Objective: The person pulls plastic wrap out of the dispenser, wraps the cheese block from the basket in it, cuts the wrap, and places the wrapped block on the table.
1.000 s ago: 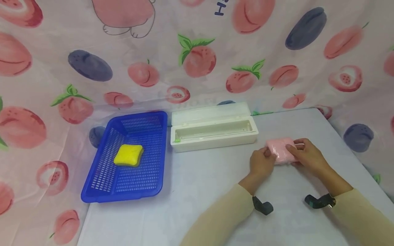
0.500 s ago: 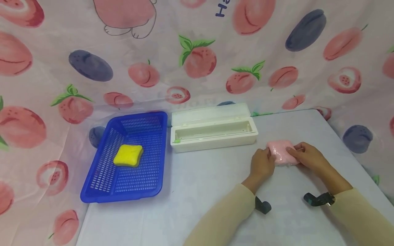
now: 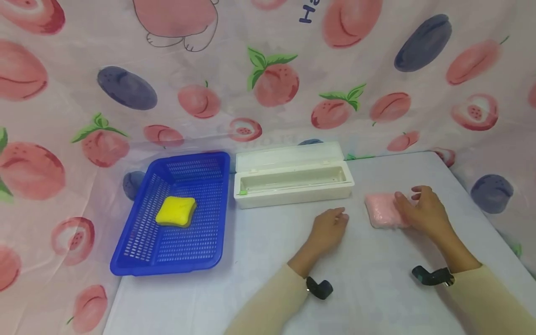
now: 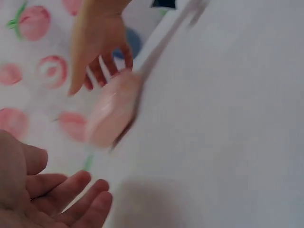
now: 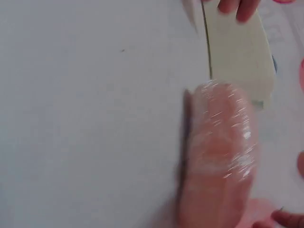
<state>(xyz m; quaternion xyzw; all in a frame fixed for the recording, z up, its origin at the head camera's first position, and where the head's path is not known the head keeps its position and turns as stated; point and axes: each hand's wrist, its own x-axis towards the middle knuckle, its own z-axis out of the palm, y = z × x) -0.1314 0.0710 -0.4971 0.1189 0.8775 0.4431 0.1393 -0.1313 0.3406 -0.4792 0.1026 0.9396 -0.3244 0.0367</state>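
Tabletop (image 3: 259,270) underlies relaxed left fingers (image 4: 69,189) and spread right fingers (image 4: 109,63). Handling the pink packet (image 3: 381,211) beside the latter seems underway; gripping needs them closed.

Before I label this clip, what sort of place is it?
Probably a staged tabletop setup: a white-covered table, a fruit-print sheet hanging behind it, and a black device at each wrist.

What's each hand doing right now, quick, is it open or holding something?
Left hand: open, holding nothing.
Right hand: open, right by the pink packet but not gripping it; I can't tell if they touch.
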